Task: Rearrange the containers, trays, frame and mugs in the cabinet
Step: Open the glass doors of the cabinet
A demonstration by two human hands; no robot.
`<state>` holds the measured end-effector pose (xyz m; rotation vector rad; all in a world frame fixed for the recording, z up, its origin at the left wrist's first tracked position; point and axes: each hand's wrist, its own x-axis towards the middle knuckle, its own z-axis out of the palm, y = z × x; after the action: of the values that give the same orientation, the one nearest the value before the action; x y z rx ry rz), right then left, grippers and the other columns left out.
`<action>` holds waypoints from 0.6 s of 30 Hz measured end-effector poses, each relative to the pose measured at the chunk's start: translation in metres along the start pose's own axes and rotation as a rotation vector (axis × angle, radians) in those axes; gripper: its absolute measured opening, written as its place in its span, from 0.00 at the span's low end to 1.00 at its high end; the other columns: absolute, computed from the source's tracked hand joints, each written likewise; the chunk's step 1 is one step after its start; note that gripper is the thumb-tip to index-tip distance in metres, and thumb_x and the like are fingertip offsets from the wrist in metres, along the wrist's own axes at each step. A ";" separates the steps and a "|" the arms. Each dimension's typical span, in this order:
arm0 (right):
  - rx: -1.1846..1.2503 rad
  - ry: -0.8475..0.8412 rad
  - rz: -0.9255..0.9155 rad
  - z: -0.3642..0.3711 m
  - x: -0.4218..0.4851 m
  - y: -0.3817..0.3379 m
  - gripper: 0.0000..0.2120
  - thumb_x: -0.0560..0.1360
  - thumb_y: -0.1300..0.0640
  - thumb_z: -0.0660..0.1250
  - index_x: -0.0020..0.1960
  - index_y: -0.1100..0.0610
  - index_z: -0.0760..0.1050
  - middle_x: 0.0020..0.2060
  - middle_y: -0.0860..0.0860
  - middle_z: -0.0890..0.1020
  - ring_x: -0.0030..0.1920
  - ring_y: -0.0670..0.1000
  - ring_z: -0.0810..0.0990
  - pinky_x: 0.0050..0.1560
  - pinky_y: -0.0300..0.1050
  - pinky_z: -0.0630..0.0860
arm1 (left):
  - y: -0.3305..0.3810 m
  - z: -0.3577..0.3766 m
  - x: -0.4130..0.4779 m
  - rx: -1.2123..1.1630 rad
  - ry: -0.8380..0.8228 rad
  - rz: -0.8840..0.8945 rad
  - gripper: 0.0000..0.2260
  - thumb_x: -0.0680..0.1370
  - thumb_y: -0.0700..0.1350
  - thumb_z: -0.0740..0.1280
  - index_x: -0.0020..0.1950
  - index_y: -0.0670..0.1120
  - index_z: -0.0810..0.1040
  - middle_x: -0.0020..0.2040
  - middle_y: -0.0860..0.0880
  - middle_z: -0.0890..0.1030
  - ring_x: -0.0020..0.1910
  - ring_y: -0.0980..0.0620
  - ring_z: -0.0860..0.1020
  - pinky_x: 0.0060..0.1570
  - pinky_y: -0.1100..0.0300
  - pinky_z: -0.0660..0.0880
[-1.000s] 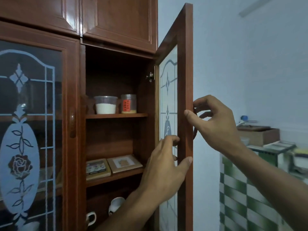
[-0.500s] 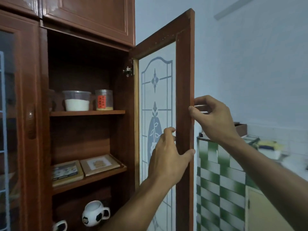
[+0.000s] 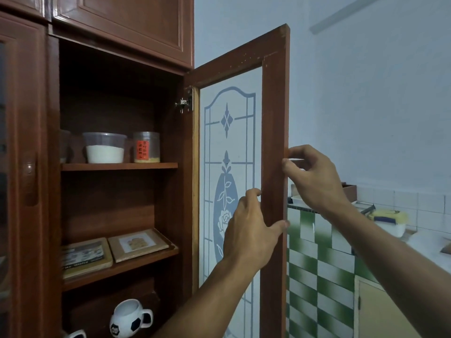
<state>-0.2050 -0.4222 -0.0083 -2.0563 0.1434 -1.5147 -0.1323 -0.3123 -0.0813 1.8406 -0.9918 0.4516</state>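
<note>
Door-opening bit right now, and I'd guess nothing inside has been rearranged yet. The cabinet door point(image 3: 274, 118) stands swung out mid-frame with both hands on its free edge. The left hand point(image 3: 249, 230) wraps the wood from the inner side, thumb hooked on the outer edge. The right hand point(image 3: 314, 176) pinches that edge a bit higher from outside. So each grip is closed on the door and holds nothing else. If there's a handle under the right fingers, it's hidden, can't tell. The goods sit left of frame: a tub of white powder point(image 3: 105, 148) and a red-label jar point(image 3: 146, 147) on the upper shelf point(image 3: 119, 166), what looks like a tray point(image 3: 86, 254) and a frame point(image 3: 139, 243) lying flat side by side on the middle shelf point(image 3: 122, 267), and a football mug point(image 3: 130, 318) below, with another mug point(image 3: 75, 334) barely peeking in at the bottom edge. My advice: swing it fully wide so it won't drift back, go easy on the hinge point(image 3: 185, 103) and the patterned glass point(image 3: 227, 167), then let go one hand at a time.
</note>
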 end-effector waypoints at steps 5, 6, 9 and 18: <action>0.014 0.026 0.016 0.002 -0.002 -0.001 0.07 0.78 0.53 0.65 0.56 0.50 0.76 0.49 0.40 0.80 0.51 0.40 0.79 0.42 0.28 0.70 | -0.001 -0.001 0.000 -0.020 -0.012 0.002 0.31 0.72 0.59 0.72 0.69 0.57 0.60 0.67 0.56 0.70 0.58 0.51 0.76 0.55 0.54 0.77; 0.019 0.040 0.026 0.004 -0.003 -0.002 0.09 0.78 0.53 0.65 0.58 0.51 0.75 0.52 0.43 0.80 0.52 0.42 0.80 0.43 0.28 0.70 | -0.002 -0.001 0.000 -0.028 -0.015 -0.001 0.31 0.72 0.59 0.72 0.69 0.57 0.61 0.67 0.56 0.71 0.57 0.51 0.77 0.55 0.54 0.78; 0.019 0.117 0.017 0.009 -0.008 -0.009 0.13 0.77 0.54 0.67 0.61 0.52 0.72 0.58 0.46 0.77 0.55 0.46 0.78 0.47 0.34 0.73 | -0.004 -0.004 0.000 -0.043 -0.034 -0.002 0.31 0.71 0.60 0.72 0.69 0.58 0.61 0.66 0.57 0.72 0.56 0.51 0.78 0.54 0.52 0.79; 0.057 0.147 -0.212 0.034 -0.032 -0.042 0.10 0.75 0.58 0.69 0.53 0.49 0.72 0.47 0.46 0.73 0.45 0.39 0.74 0.42 0.25 0.70 | -0.019 -0.051 -0.004 -0.020 -0.128 0.067 0.25 0.76 0.54 0.70 0.70 0.55 0.65 0.66 0.57 0.71 0.59 0.56 0.75 0.56 0.56 0.77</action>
<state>-0.1959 -0.3612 -0.0201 -1.9644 -0.0634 -1.7778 -0.1143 -0.2619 -0.0709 1.8406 -1.1434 0.3668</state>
